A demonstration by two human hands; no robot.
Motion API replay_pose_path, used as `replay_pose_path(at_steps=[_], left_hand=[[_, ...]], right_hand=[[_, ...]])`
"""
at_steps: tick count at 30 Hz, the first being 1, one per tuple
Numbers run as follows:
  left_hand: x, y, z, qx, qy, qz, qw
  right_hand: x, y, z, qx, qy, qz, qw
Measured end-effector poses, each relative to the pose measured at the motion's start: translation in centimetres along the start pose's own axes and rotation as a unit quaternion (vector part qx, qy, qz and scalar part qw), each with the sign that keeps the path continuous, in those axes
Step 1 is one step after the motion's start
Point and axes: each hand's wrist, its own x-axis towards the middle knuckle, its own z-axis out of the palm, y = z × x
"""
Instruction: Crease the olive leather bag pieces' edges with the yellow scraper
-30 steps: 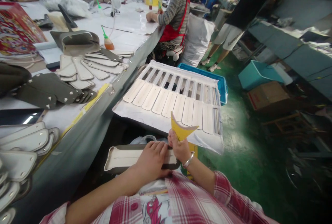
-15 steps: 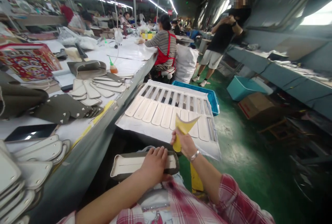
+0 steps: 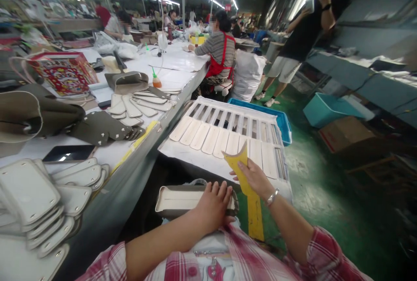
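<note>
My left hand (image 3: 213, 207) lies over the right end of a long, boxy piece (image 3: 179, 197) with dark sides and a cream face, resting on my lap. Its fingers reach across the top and the thumb shows at the near edge. In my right hand (image 3: 256, 179) is a thin yellow sheet (image 3: 238, 163) with a curved notch at its upper end, pinched between thumb and fingers. Just beyond that sheet, a row of cream rounded strips (image 3: 213, 140) lies on a white slatted rack (image 3: 198, 153).
Along my left runs a long white-topped table (image 3: 130, 209). On it are cream panels (image 3: 29, 190), a phone (image 3: 68, 153), dark bag pieces (image 3: 100, 128) and a glue bottle (image 3: 156, 80). A blue crate (image 3: 286, 127) sits behind the rack. One co-worker (image 3: 218, 51) sits ahead; another person (image 3: 293, 46) stands right.
The view has swung left, so the surroundings sit further right. My right hand has turned the yellow sheet more upright. My left hand stays on the boxy piece.
</note>
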Motion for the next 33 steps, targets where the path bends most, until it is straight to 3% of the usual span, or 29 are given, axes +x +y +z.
replay_pose_path(at_steps=[5, 7, 9, 11, 13, 15, 16, 18, 20, 22, 24, 29, 33], left_hand=[[-3.4, -1.4, -1.7, -0.04, 0.037, 0.044, 0.998], [-6.4, -2.9, -2.3, -0.081, 0.096, 0.042, 0.991], [-9.8, -4.8, -2.4, -0.126, 0.193, -0.031, 0.973], [-12.7, -6.9, -1.8, -0.197, 0.293, -0.199, 0.914], [-14.4, -8.9, -0.6, -0.324, 0.347, -0.349, 0.808], [-14.6, -10.4, 0.9, -0.471, 0.346, -0.387, 0.713], [-14.3, -10.8, 1.5, -0.534, 0.329, -0.372, 0.684], [-13.4, -11.2, 2.2, -0.613, 0.289, -0.327, 0.658], [-12.7, -11.1, 2.2, -0.64, 0.27, -0.298, 0.655], [-12.4, -11.0, 1.7, -0.645, 0.274, -0.288, 0.652], [-12.3, -11.1, 1.3, -0.669, 0.271, -0.285, 0.63], [-12.5, -12.0, 1.7, -0.77, 0.234, -0.286, 0.521], [-12.6, -12.3, 2.6, -0.753, 0.222, -0.334, 0.522]], right_hand=[[0.0, -1.7, -0.1, -0.093, -0.071, 0.038, 0.992], [0.2, -2.0, 0.0, -0.167, -0.048, 0.041, 0.984], [0.9, -2.0, 0.8, -0.252, -0.054, 0.011, 0.966], [1.8, -1.9, 2.5, -0.316, -0.113, -0.061, 0.94], [2.6, -1.8, 4.9, -0.38, -0.208, -0.126, 0.893], [3.5, -1.5, 7.6, -0.466, -0.284, -0.156, 0.823], [3.9, -1.3, 8.9, -0.509, -0.309, -0.171, 0.785], [4.7, -0.9, 11.3, -0.571, -0.335, -0.214, 0.718], [5.2, -0.7, 13.3, -0.59, -0.35, -0.264, 0.678], [5.7, -0.7, 15.0, -0.595, -0.346, -0.304, 0.659], [6.1, -0.9, 16.6, -0.601, -0.326, -0.336, 0.648], [7.0, -1.0, 20.1, -0.593, -0.325, -0.379, 0.632], [7.8, -0.9, 22.1, -0.571, -0.373, -0.395, 0.616]])
